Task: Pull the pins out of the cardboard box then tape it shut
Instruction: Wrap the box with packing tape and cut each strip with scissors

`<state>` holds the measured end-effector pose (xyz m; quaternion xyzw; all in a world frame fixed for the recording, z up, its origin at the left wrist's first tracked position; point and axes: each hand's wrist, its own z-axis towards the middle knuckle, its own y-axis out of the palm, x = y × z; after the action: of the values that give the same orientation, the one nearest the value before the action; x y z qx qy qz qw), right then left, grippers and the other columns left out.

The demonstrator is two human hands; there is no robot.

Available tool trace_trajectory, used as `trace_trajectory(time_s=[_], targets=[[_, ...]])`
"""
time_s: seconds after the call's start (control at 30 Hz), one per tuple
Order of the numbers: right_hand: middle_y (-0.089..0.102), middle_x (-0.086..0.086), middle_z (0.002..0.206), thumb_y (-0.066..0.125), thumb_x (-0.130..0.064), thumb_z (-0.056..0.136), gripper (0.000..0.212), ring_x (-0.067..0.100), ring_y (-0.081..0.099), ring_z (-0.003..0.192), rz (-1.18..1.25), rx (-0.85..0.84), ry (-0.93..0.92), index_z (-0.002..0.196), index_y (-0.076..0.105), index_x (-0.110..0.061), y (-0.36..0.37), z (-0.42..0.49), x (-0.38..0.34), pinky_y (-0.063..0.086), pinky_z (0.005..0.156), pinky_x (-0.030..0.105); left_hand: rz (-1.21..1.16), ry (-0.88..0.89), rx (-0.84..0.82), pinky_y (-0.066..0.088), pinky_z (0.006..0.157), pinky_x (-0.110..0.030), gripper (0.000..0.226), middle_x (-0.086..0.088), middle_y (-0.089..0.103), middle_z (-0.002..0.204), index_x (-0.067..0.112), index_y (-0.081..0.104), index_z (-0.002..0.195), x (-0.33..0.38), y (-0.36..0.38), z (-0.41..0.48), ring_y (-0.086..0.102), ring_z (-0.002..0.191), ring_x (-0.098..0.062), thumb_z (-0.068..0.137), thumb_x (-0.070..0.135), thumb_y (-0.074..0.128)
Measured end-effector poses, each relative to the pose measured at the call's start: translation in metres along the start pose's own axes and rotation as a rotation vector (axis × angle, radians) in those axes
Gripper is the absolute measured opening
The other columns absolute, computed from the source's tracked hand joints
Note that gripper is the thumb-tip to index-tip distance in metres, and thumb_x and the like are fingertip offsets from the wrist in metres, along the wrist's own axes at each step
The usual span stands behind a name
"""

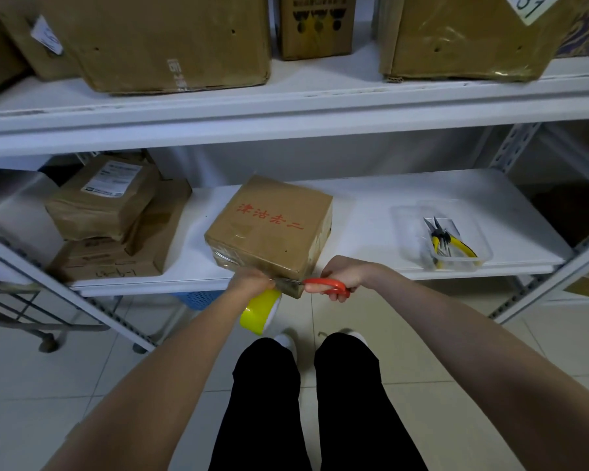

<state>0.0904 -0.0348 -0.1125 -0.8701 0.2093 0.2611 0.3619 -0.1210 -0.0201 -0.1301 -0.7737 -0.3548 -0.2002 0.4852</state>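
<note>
box [269,229] sits at front edge of shelf [371,232], left grip [252,283] clenched round yellow tape roll [261,311] at box's near corner, right grip [346,271] grasping red scissors [327,286], blades at that corner.

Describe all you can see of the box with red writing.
The box is brown cardboard, shut, with red characters across its top and glossy clear tape wrapping its near edge. It sits askew on the lower shelf, near corner over the front lip. At that corner the left hand, gripping a yellow tape roll, and the right hand's red scissors meet it.
</note>
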Motion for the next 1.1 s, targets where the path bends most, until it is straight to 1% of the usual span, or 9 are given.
trace_trajectory(time_s=[0.2, 0.27, 0.33, 0.4, 0.57, 0.63, 0.77, 0.97, 1.1], targets=[[0.047, -0.001, 0.062, 0.053, -0.073, 0.079, 0.056, 0.014, 0.043, 0.052, -0.067, -0.153, 0.077, 0.067, 0.044, -0.02, -0.011, -0.008, -0.012, 0.028, 0.055, 0.026, 0.671, 0.108, 0.3, 0.035, 0.082, -0.032, 0.023, -0.005, 0.066, 0.106, 0.019, 0.065, 0.099, 0.017, -0.012, -0.02, 0.059, 0.104, -0.026, 0.082, 0.016, 0.05], [0.039, -0.001, 0.069, 0.047, -0.075, 0.08, 0.058, 0.014, 0.037, 0.058, -0.046, -0.292, 0.194, 0.087, 0.053, -0.018, -0.012, -0.008, -0.013, 0.037, 0.068, 0.027, 0.727, 0.153, 0.333, 0.035, 0.083, -0.033, 0.023, -0.005, 0.065, 0.106, 0.02, 0.065, 0.097, 0.018, -0.017, -0.021, 0.058, 0.101, -0.024, 0.083, 0.014, 0.048], [0.04, 0.0, 0.076, 0.053, -0.075, 0.077, 0.081, 0.015, 0.041, 0.064, -0.077, -0.35, 0.255, 0.13, 0.045, -0.015, -0.014, -0.005, -0.01, 0.04, 0.089, 0.033, 0.702, 0.195, 0.341, 0.038, 0.084, -0.034, 0.021, -0.007, 0.059, 0.108, 0.019, 0.066, 0.095, 0.019, -0.021, -0.025, 0.057, 0.097, -0.025, 0.085, 0.016, 0.048], [0.047, 0.0, 0.081, 0.061, -0.072, 0.073, 0.09, 0.014, 0.049, 0.07, -0.192, -0.36, 0.289, 0.14, 0.039, -0.017, -0.018, -0.005, -0.009, 0.042, 0.091, 0.033, 0.689, 0.244, 0.365, 0.041, 0.084, -0.033, 0.021, -0.009, 0.054, 0.111, 0.017, 0.067, 0.097, 0.022, -0.022, -0.031, 0.057, 0.093, -0.027, 0.086, 0.017, 0.049], [0.055, -0.003, 0.093, 0.07, -0.053, 0.078, 0.039, 0.013, 0.056, 0.085, -0.445, -0.336, 0.324, 0.099, 0.056, -0.023, -0.038, -0.02, -0.009, 0.044, 0.087, 0.031, 0.699, 0.359, 0.379, 0.043, 0.081, -0.031, 0.018, -0.004, 0.051, 0.117, 0.017, 0.069, 0.093, 0.027, -0.019, -0.041, 0.057, 0.089, -0.025, 0.086, 0.016, 0.053], [0.056, -0.001, 0.097, 0.071, -0.044, 0.081, 0.036, 0.014, 0.055, 0.09, -0.426, -0.319, 0.328, 0.104, 0.055, -0.022, -0.044, -0.028, -0.004, 0.043, 0.09, 0.032, 0.699, 0.365, 0.374, 0.042, 0.079, -0.028, 0.019, -0.002, 0.054, 0.117, 0.017, 0.07, 0.09, 0.031, -0.019, -0.041, 0.059, 0.091, -0.026, 0.085, 0.015, 0.052], [0.053, -0.004, 0.074, 0.069, -0.041, 0.083, 0.023, 0.011, 0.051, 0.069, -0.481, -0.375, 0.429, 0.084, 0.057, -0.021, -0.058, -0.044, 0.018, 0.041, 0.072, 0.025, 0.68, 0.356, 0.386, 0.041, 0.076, -0.028, 0.02, -0.004, 0.054, 0.116, 0.015, 0.069, 0.093, 0.043, -0.015, -0.042, 0.059, 0.092, -0.027, 0.086, 0.014, 0.05], [0.046, 0.0, 0.059, 0.073, -0.046, 0.076, 0.033, 0.015, 0.039, 0.051, -0.009, 0.159, 0.503, 0.08, 0.055, -0.018, -0.074, -0.065, 0.065, 0.028, 0.052, 0.023, 0.573, 0.305, 0.355, 0.05, 0.081, -0.033, 0.019, -0.007, 0.054, 0.114, 0.014, 0.07, 0.092, 0.055, -0.01, -0.037, 0.06, 0.093, -0.03, 0.084, 0.013, 0.053], [0.049, 0.005, 0.075, 0.061, -0.035, 0.088, 0.026, 0.017, 0.047, 0.061, 0.075, 0.416, 0.354, 0.081, 0.056, -0.01, -0.053, -0.034, 0.057, 0.041, 0.06, 0.025, 0.463, 0.313, 0.316, 0.05, 0.077, -0.03, 0.014, -0.004, 0.057, 0.105, 0.017, 0.069, 0.079, 0.059, -0.007, -0.037, 0.061, 0.09, -0.027, 0.083, 0.014, 0.056]])
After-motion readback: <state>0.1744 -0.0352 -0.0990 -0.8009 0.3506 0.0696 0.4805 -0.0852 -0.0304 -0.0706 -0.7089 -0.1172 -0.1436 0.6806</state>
